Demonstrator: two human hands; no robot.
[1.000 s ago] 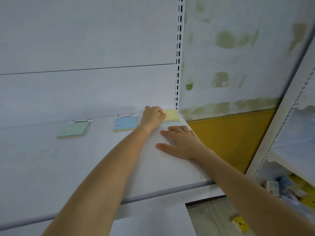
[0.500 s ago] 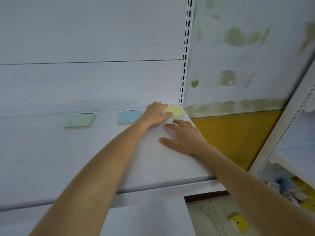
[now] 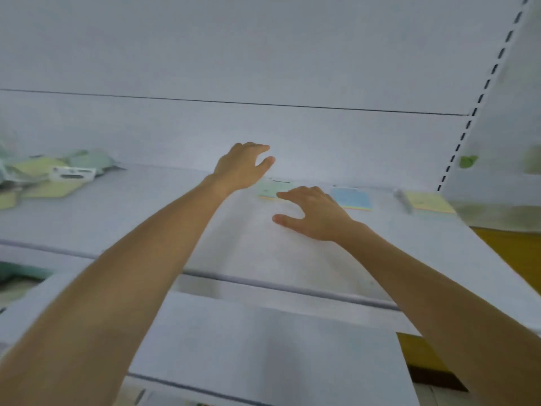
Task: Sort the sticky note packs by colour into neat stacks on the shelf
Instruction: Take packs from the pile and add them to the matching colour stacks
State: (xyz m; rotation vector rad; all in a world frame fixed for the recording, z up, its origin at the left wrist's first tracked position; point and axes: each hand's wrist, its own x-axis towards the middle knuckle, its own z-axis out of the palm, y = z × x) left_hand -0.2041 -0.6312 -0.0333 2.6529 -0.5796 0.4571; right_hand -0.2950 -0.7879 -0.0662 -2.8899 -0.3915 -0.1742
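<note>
White shelf (image 3: 292, 259) carried green (image 3: 270, 189), blue (image 3: 352, 198) and yellow (image 3: 429, 202) packs along its back, unsorted pile (image 3: 49, 177) far left; both the left hand (image 3: 240, 168) and right hand (image 3: 313, 213) were spread and empty, and a sweeping right hand could nudge green askew.

White shelf (image 3: 307, 259), flat, pale board with a grey strip along its front edge. Along the back edge, right half, three sticky note packs lie flat in a row, apart from one another: green pack (image 3: 270, 189) nearest the middle, blue pack (image 3: 352, 198) next, yellow pack (image 3: 430, 202) at the back right corner. At the back left end, a loose, blurred heap of yellow and green packs (image 3: 49, 174), overlapping, with a white label tab on top. Right hand (image 3: 314, 213) rests palm-down on the shelf, fingertips reaching the green pack.
</note>
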